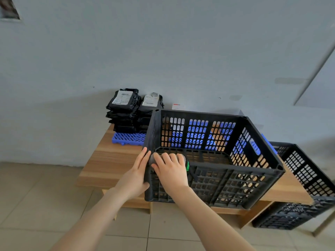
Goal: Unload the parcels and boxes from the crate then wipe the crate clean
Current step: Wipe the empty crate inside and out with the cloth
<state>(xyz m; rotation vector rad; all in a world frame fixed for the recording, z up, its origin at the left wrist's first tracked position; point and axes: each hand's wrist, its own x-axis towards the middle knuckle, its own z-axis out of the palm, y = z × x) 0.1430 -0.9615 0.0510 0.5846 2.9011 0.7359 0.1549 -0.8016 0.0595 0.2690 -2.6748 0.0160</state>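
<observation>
Right hand (170,170) grips a grey cloth wad (152,159) at the near-left corner of the black slatted plastic crate (235,167). Left hand (137,175) braces flat outside. The rim extends rightward.

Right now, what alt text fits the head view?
The right hand presses a grey cloth on the near rim of an empty black crate while the left hand steadies its corner. Black parcels sit stacked behind.

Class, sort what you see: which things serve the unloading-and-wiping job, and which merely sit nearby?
Job: black crate, grey cloth, stacked black parcels, left hand, right hand.
Lying about: second crate, blue mat, wooden table.
</observation>
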